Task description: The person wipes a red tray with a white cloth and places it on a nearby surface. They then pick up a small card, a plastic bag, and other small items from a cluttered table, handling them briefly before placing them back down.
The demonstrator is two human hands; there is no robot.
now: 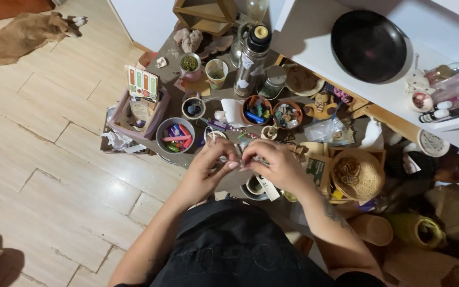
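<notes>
I see both hands meet over the near edge of the cluttered bench point(171, 64). The left hand point(208, 167) and right hand point(274, 165) pinch something tiny between their fingertips; each grip is closed on it, but the small piece point(238, 161) is nearly covered by fingers, so I cannot tell its shape, its long axis or which way it points. It sits just above the bench edge, in front of the person's dark apron.

Beyond the hands stand a grey bowl point(175, 135) of coloured sticks, two small clay bowls point(272, 111) of bits, and a tall bottle point(252, 58). A woven basket point(358, 174) lies right of the right hand. A dark pan point(368, 45) rests on a white shelf point(314, 42). The floor point(54, 159) is pale wood; a dog point(22, 34) lies at the top left, partly cut off.
</notes>
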